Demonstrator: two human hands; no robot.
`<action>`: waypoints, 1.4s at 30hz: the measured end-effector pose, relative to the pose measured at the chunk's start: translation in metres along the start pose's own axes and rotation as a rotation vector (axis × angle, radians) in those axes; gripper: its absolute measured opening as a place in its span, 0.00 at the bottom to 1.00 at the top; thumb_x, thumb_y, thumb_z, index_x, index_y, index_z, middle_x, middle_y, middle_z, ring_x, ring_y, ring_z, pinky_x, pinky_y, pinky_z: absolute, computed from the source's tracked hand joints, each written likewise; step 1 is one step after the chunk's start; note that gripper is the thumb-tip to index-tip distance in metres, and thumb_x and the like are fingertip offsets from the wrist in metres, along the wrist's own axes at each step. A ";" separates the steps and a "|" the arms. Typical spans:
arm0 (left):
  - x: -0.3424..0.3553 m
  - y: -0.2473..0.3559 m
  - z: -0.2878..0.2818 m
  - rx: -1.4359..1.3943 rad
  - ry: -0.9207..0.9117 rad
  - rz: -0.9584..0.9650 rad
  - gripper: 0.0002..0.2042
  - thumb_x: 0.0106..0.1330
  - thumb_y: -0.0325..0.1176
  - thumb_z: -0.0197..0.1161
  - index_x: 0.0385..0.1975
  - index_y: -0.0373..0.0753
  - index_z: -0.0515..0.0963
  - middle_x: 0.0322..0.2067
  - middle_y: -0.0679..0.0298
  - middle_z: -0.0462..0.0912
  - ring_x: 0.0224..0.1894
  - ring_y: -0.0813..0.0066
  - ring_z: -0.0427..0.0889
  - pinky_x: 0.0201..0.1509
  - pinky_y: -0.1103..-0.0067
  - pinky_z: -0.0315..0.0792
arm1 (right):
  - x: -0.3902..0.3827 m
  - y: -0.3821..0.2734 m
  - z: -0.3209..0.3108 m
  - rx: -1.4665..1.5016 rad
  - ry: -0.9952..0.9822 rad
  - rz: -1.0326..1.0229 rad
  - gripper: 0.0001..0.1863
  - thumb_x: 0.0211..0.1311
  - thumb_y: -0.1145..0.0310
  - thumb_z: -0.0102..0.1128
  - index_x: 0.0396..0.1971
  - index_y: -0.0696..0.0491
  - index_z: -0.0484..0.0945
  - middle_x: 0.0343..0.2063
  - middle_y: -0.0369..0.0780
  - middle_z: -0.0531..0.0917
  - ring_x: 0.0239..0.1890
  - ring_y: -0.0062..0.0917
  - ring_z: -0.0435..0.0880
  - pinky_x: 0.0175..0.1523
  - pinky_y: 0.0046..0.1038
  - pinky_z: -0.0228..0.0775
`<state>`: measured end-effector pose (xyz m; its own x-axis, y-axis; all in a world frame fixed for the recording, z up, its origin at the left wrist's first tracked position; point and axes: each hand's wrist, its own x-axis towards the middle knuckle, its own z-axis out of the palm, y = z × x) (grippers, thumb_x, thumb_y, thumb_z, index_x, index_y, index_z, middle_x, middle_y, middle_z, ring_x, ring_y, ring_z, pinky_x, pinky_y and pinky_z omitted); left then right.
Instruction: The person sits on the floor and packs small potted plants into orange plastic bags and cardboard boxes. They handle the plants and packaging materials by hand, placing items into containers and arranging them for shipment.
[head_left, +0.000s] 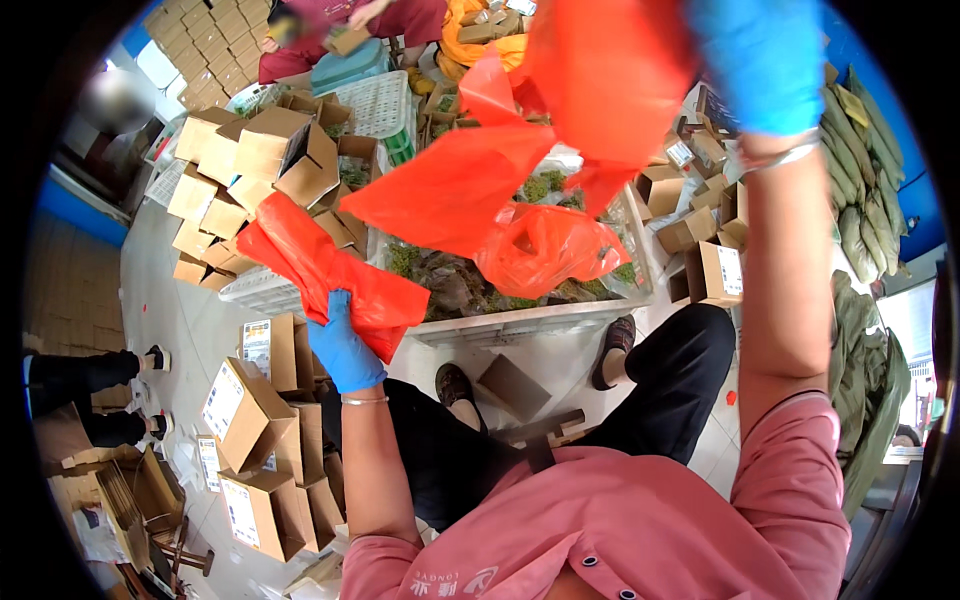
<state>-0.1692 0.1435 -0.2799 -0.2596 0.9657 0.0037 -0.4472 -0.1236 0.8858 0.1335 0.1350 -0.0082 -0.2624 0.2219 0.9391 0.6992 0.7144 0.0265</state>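
My left hand, in a blue glove, is closed around a folded bundle of red plastic bags left of the middle. Raised high at the upper right, my right hand, gloved in blue too and blurred, grips a red plastic bag whose sheet hangs loose to its left; the fingertips are partly cut off by the frame's top. Another crumpled red plastic bag lies over a white crate before my knees. Green, moss-like plants in clear bags fill that crate.
Open cardboard boxes are stacked left of the crate, beside my left leg and to the right. Green sacks lean at the far right. Another person sits across, behind a white basket.
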 end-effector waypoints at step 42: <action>0.006 -0.102 0.046 0.191 -0.439 -0.414 0.23 0.57 0.27 0.61 0.53 0.29 0.68 0.48 0.57 0.76 0.47 0.66 0.78 0.51 0.72 0.73 | -0.298 0.036 -0.136 1.221 0.614 1.436 0.23 0.51 0.79 0.52 0.51 0.58 0.71 0.47 0.43 0.79 0.50 0.33 0.79 0.58 0.35 0.69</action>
<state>-0.0854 0.1725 -0.3491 0.2962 0.9333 -0.2032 -0.2636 0.2844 0.9218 0.3272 0.0039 -0.2405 0.3902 0.9202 0.0308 -0.6659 0.3052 -0.6808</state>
